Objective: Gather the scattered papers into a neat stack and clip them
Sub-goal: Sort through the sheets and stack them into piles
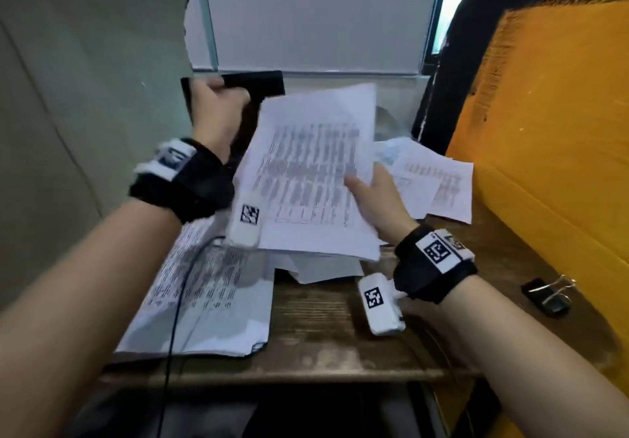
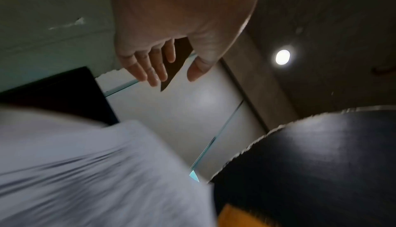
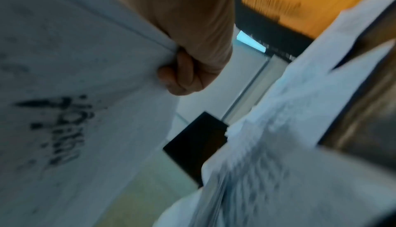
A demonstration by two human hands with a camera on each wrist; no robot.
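Observation:
My right hand (image 1: 371,196) pinches a few printed sheets (image 1: 313,172) by their right edge and holds them tilted above the wooden table (image 1: 323,335). In the right wrist view its fingers (image 3: 186,76) curl under the sheets (image 3: 75,78). My left hand (image 1: 218,107) is raised at the back left, off the paper, fingers loosely bent (image 2: 154,78) and holding nothing I can see. A stack of printed papers (image 1: 211,308) lies at the front left. More loose sheets (image 1: 439,182) lie at the right and under the held ones (image 1: 326,267). A black binder clip (image 1: 548,293) rests at the far right.
A black board (image 1: 262,83) leans at the back, just beyond my left hand. An orange cardboard box (image 1: 551,114) walls off the right side, a grey-green wall (image 1: 85,63) the left. A white panel (image 1: 306,12) stands behind. A dark cable (image 1: 177,301) crosses the left stack.

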